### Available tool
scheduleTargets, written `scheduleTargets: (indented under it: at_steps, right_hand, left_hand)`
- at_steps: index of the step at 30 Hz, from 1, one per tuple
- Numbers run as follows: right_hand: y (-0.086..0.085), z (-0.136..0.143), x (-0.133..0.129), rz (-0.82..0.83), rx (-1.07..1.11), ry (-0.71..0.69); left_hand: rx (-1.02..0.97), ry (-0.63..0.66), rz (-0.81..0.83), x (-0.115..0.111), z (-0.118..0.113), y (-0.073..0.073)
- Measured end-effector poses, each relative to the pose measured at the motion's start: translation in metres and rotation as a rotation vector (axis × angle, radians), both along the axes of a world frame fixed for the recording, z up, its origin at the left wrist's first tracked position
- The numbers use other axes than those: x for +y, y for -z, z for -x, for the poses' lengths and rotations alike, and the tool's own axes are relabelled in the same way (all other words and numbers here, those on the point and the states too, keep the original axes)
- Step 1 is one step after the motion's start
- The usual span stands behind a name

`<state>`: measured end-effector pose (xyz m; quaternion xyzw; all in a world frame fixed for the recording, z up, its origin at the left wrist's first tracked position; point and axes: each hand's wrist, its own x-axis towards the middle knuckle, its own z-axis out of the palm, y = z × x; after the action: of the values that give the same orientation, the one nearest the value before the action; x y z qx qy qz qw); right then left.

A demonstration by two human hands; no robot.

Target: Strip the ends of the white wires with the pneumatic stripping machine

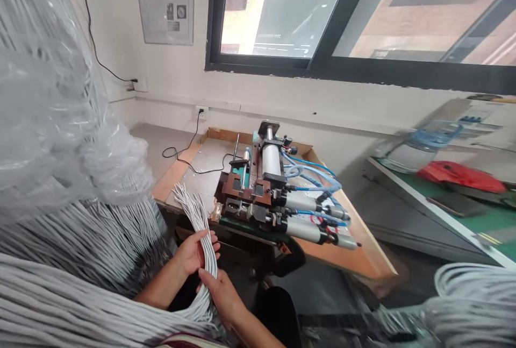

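Note:
A bundle of thin grey-white cables (208,255) rises between my two hands, its loose ends fanned out at the top left of them. My left hand (196,251) is wrapped round the bundle from the left, fingers showing behind it. Just below, my right hand (221,293) grips the same bundle, thumb across its front. From there the cables curve down and to the left into a long, thick run. Beyond the hands stands a machine (258,192) with metal cylinders and blue air tubes; the cable ends are left of it, apart from it.
Plastic-wrapped cables (72,122) hang at the left. The machine sits on a wooden-edged bench (355,229). At the right, a green-topped table (495,229) holds a red item (461,175) and a large clear bottle (415,149). Coiled cables (475,305) lie at the lower right.

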<state>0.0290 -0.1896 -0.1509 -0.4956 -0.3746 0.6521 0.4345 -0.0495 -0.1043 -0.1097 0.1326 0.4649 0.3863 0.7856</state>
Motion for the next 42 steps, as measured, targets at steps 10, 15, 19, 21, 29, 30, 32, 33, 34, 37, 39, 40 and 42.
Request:
scheduleTargets:
  at_steps: [10, 15, 19, 21, 29, 30, 32, 33, 34, 37, 39, 40, 42]
  right_hand:
    - [-0.053, -0.047, -0.009, -0.366, -0.187, 0.006]
    - [-0.093, -0.07, 0.013, -0.497, -0.239, 0.214]
    - [-0.099, -0.071, 0.02, -0.464, -0.08, 0.217]
    - [-0.094, -0.072, 0.022, -0.454, -0.006, 0.223]
    - [-0.098, -0.087, 0.019, -0.45, -0.102, 0.242]
    - [-0.108, -0.098, 0.019, -0.466, -0.168, 0.203]
    - [-0.135, -0.132, 0.023, -0.488, -0.292, 0.202]
    - [-0.152, -0.155, 0.028, -0.508, -0.363, 0.281]
    - [-0.168, -0.182, 0.038, -0.542, -0.447, 0.396]
    - [-0.206, -0.265, 0.09, -0.591, -0.674, 0.676]
    - [-0.215, -0.311, 0.138, -0.468, -0.734, 0.66]
    - [-0.214, -0.327, 0.162, -0.415, -0.742, 0.628]
    - [-0.206, -0.349, 0.209, -0.353, -0.758, 0.577]
  left_hand:
    - [0.128, -0.13, -0.254, -0.037, -0.021, -0.034]
    - [0.286, -0.023, -0.5, -0.057, -0.027, -0.043]
    - [0.503, 0.064, -0.656, -0.058, -0.026, -0.041]
    - [0.513, 0.042, -0.675, -0.054, -0.027, -0.04]
    - [0.307, 0.046, -0.496, -0.045, -0.033, -0.045]
    - [0.317, 0.031, -0.487, -0.043, -0.031, -0.044]
    - [0.332, -0.05, -0.471, -0.037, -0.028, -0.041]
    - [0.332, -0.111, -0.451, -0.032, -0.026, -0.039]
    - [0.329, -0.171, -0.419, -0.027, -0.024, -0.036]
    - [0.339, -0.284, -0.291, -0.011, -0.019, -0.025]
    - [0.379, -0.298, -0.215, -0.001, -0.017, -0.015]
    - [0.407, -0.29, -0.193, 0.005, -0.016, -0.009]
    - [0.501, -0.256, -0.212, 0.015, -0.013, 0.006]
